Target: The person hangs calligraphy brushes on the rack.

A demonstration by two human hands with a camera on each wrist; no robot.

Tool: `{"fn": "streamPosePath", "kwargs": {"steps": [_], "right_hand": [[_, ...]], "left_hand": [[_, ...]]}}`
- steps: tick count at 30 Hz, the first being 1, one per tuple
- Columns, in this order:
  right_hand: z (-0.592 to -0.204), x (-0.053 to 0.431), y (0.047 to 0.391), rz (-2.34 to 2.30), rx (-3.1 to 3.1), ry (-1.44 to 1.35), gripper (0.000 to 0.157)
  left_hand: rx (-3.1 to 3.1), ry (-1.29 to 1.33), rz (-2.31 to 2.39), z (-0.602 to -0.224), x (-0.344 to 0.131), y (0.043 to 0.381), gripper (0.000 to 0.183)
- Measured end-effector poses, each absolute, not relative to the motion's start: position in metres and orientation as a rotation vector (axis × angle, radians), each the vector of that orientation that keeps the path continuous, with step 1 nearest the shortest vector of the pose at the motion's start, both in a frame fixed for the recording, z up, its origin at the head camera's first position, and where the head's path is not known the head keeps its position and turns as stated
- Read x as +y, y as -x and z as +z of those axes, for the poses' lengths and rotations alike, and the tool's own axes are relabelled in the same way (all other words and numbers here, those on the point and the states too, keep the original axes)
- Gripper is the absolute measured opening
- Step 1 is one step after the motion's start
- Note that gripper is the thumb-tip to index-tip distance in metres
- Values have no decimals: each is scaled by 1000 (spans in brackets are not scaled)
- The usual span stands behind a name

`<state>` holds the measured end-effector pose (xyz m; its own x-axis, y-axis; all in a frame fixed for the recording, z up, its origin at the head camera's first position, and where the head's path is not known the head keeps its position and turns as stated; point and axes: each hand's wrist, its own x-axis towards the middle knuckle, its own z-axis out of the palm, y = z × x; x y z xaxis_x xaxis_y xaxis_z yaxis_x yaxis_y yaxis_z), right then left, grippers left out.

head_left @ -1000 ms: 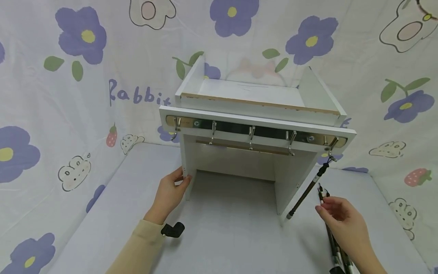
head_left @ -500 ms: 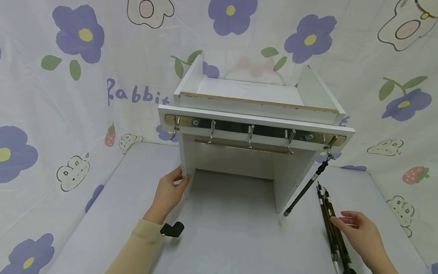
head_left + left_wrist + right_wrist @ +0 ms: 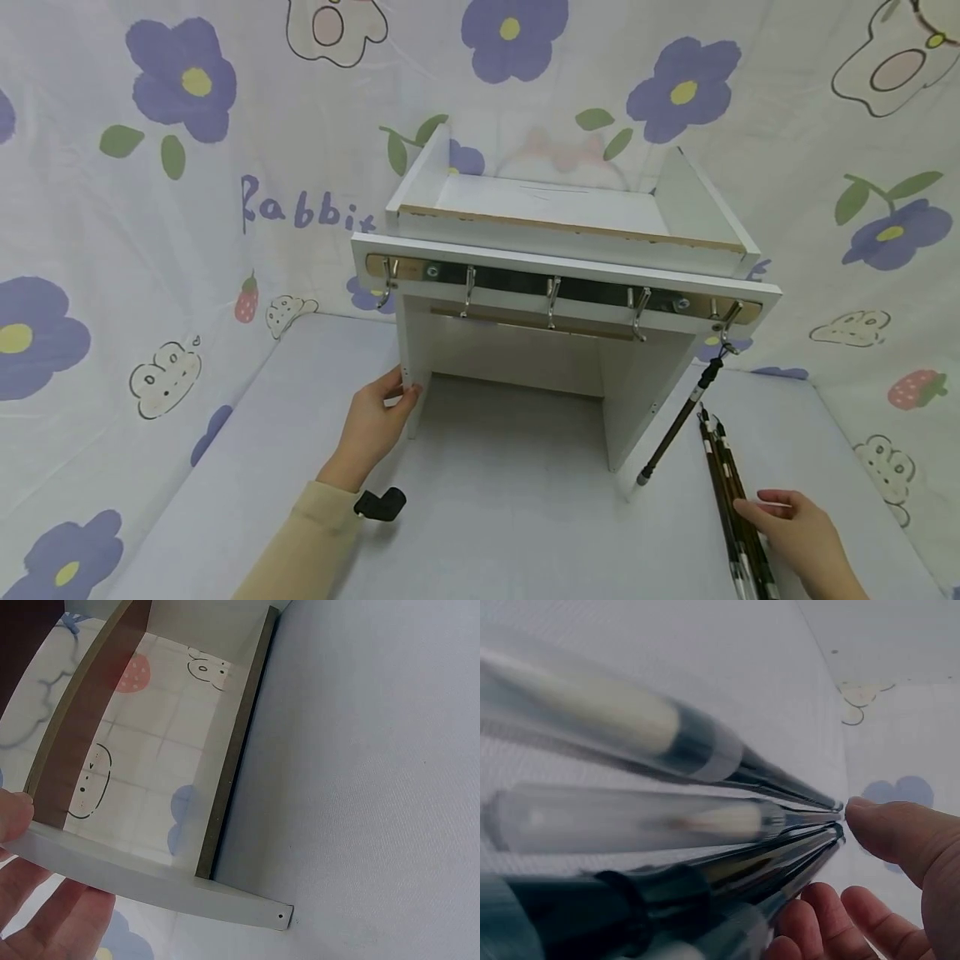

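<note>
My left hand (image 3: 371,433) grips the front edge of the left side panel (image 3: 413,342) of a white shelf unit. In the left wrist view the thumb lies on one side of that panel (image 3: 157,881) and the fingers on the other. A dark calligraphy brush (image 3: 678,429) hangs slanting by its loop from the rightmost hook of the metal hook rail (image 3: 513,282). Several calligraphy brushes (image 3: 729,492), with clear caps over their tips, lie together on the table at right. My right hand (image 3: 802,529) is beside them, thumb at the bundle and fingers loosely bent.
The shelf's open top tray (image 3: 555,200) sits above the rail. Four-sided surroundings are a flower-printed cloth (image 3: 300,125) at back and sides. A black wrist device (image 3: 380,504) sticks out from the left sleeve. The white tabletop (image 3: 525,517) spreads before the shelf.
My right hand has moved back from the brushes' looped ends toward the middle of the bundle. The hanging brush sways slightly. My left hand stays on the panel.
</note>
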<state>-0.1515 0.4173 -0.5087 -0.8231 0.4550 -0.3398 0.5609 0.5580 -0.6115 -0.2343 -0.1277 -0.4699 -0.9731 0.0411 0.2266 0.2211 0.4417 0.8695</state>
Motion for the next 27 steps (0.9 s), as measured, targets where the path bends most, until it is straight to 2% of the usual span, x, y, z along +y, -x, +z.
{"fn": "streamPosePath", "kwargs": {"steps": [11,27], "right_hand": [[-518,421,155,-1118,2640,-829,89],[-520,427,156,-1111,2648,-720,90]], "left_hand": [[-2523,223,-1549,-469,-127,234,45],[-2529,203,-1544,-466,-126,231,45]]}}
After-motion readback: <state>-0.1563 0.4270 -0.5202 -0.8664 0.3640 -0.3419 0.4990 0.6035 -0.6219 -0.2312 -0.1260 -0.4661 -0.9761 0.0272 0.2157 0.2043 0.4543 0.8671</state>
